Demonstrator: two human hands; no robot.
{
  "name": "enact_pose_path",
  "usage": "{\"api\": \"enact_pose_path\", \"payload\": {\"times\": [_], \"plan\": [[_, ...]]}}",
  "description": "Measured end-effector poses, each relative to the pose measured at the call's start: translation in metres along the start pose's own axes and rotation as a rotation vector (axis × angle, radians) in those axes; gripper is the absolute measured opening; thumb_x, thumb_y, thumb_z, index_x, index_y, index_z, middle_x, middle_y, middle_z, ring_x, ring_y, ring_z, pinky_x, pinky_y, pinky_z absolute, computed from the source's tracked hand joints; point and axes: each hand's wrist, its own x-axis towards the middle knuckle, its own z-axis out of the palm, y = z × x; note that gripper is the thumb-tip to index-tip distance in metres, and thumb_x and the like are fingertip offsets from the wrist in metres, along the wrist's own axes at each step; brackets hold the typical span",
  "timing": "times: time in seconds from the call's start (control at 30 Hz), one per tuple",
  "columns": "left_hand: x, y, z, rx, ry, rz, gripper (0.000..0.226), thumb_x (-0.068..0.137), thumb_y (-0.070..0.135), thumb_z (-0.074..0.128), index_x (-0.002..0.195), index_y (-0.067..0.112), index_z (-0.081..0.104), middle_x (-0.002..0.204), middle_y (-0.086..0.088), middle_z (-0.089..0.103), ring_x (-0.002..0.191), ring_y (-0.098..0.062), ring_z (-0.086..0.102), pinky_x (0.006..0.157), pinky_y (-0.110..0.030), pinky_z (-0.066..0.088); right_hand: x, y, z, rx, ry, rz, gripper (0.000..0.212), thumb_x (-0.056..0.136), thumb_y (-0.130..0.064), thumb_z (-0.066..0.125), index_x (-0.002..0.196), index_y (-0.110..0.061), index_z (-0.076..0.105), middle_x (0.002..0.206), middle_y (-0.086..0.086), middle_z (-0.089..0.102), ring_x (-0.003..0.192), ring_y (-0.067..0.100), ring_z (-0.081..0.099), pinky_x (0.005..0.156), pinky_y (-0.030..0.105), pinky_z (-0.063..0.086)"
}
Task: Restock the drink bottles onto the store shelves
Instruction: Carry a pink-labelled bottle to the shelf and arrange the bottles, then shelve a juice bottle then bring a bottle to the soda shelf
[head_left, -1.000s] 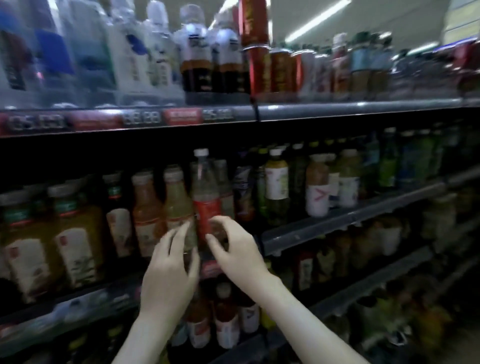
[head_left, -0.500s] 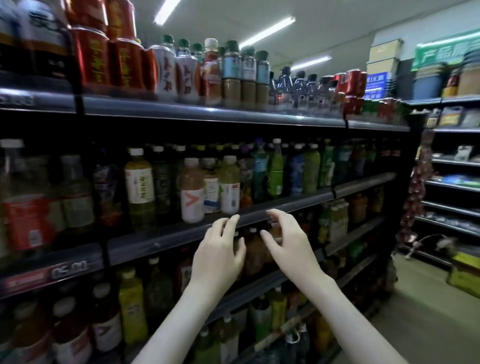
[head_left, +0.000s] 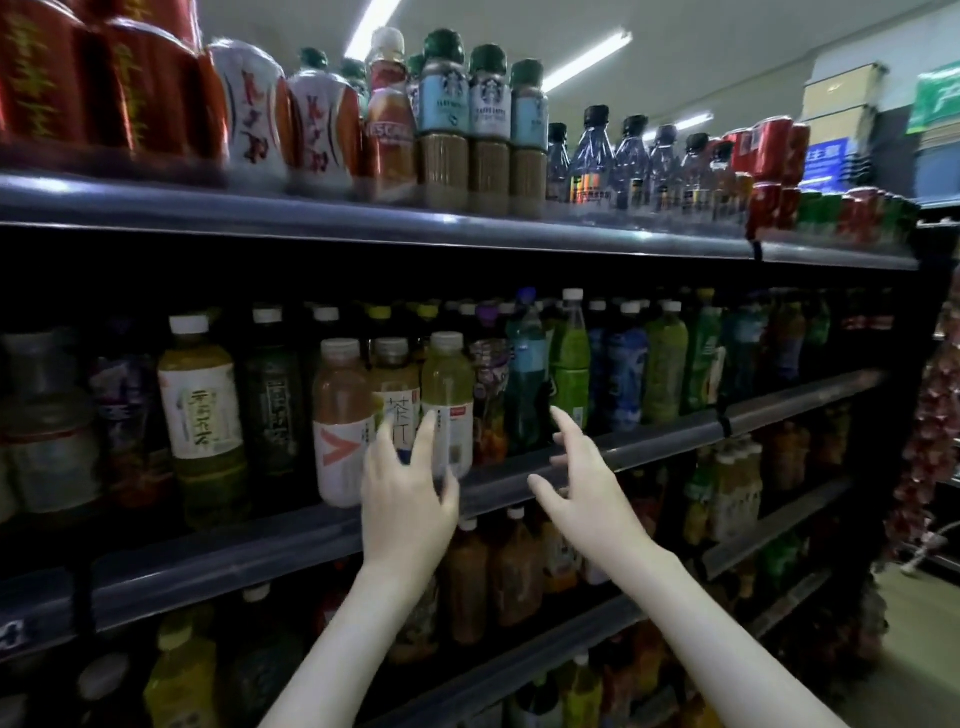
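Drink bottles (head_left: 340, 415) crowd the shelf (head_left: 675, 434) where our left hand (head_left: 410, 499) and right hand (head_left: 587, 488) hover open, holding nothing.

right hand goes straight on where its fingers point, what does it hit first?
Probably the green bottle at the front of the middle shelf; the open right hand points its fingers at its lower part. Depth unclear; the teal bottle beside it may come first.
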Motion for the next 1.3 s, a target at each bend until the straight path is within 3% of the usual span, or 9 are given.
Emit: {"api": "enact_pose_path", "payload": {"times": [0.2,0.3,0.43,0.57,0.73,1.0,1.1,1.2,1.3], "plan": [[0.024,-0.030,0.015,0.223,0.069,-0.181,0.080,0.080,0.022,0.071,0.149,0.024,0.030,0.151,-0.024,0.008,0.138,-0.050,0.014,0.110,-0.062,0.016,0.049,0.015,0.039,0.093,-0.042,-0.013,0.081,0.093,-0.030,0.059,0.150,-0.032,0.001,0.153,0.002,0.025,0.139,0.017,0.028,0.106,0.029,0.031],[0.028,-0.042,0.016,0.294,0.058,-0.194,0.088,0.077,0.016,0.074,0.150,0.024,0.025,0.151,-0.023,0.006,0.134,-0.052,0.022,0.107,-0.065,0.027,0.070,0.014,0.063,0.104,-0.036,-0.038,0.082,0.093,-0.030,0.060,0.150,-0.027,0.002,0.155,0.007,0.023,0.141,0.022,0.024,0.108,0.033,0.030],[0.026,-0.044,0.016,0.336,0.049,-0.174,0.091,0.076,0.006,0.072,0.149,0.024,0.022,0.151,-0.024,0.006,0.133,-0.052,0.024,0.102,-0.064,0.036,0.094,0.000,0.090,-0.015,0.069,-0.140,0.088,0.089,-0.031,0.062,0.150,-0.024,-0.001,0.146,0.015,0.029,0.131,0.034,0.032,0.099,0.044,0.043],[0.025,-0.046,0.013,0.342,0.038,-0.182,0.086,0.083,0.006,0.068,0.152,0.024,0.019,0.153,-0.028,0.005,0.134,-0.050,0.027,0.104,-0.058,0.039,0.110,-0.009,0.109,-0.137,0.127,-0.179,0.093,0.087,-0.040,0.062,0.146,-0.023,-0.008,0.142,0.021,0.026,0.121,0.040,0.036,0.091,0.045,0.044],[0.019,-0.047,0.010,0.283,0.006,-0.199,0.088,0.089,0.009,0.061,0.152,0.033,0.004,0.154,-0.027,0.002,0.138,-0.049,0.021,0.106,-0.050,0.035,0.113,-0.003,0.118,-0.121,0.189,-0.237,0.096,0.084,-0.032,0.066,0.145,-0.033,-0.008,0.135,0.026,0.031,0.110,0.045,0.042,0.080,0.048,0.047],[-0.002,-0.040,0.005,0.209,-0.015,-0.155,0.097,0.088,0.015,0.064,0.149,0.044,-0.005,0.157,-0.017,0.000,0.144,-0.035,0.010,0.113,-0.047,0.030,0.102,0.017,0.113,0.224,0.253,-0.395,0.101,0.077,-0.014,0.075,0.144,-0.038,0.003,0.137,0.019,0.027,0.120,0.040,0.038,0.092,0.046,0.045],[-0.013,-0.029,0.006,0.164,-0.028,-0.065,0.094,0.089,0.026,0.065,0.149,0.045,-0.004,0.159,-0.004,-0.004,0.147,-0.026,0.001,0.115,-0.045,0.021,0.089,0.034,0.113,0.303,0.350,-0.521,0.107,0.069,-0.003,0.082,0.142,-0.028,0.007,0.134,0.007,0.025,0.124,0.032,0.036,0.103,0.033,0.040],[-0.026,-0.017,0.010,0.099,-0.030,0.015,0.091,0.089,0.028,0.065,0.151,0.040,-0.001,0.158,0.004,-0.003,0.146,-0.014,-0.005,0.113,-0.041,0.020,0.072,0.041,0.110,0.279,0.459,-0.622,0.109,0.062,0.003,0.085,0.138,-0.016,0.010,0.129,0.012,0.026,0.121,0.033,0.034,0.110,0.018,0.027],[-0.037,-0.006,0.010,0.022,-0.019,0.027,0.090,0.090,0.031,0.060,0.151,0.036,-0.005,0.158,-0.006,0.006,0.147,-0.017,0.005,0.115,-0.041,0.023,0.052,0.035,0.101,0.384,0.329,-0.600,0.100,0.071,-0.012,0.083,0.138,-0.021,0.010,0.135,0.016,0.029,0.125,0.033,0.039,0.110,0.029,0.036]]}}
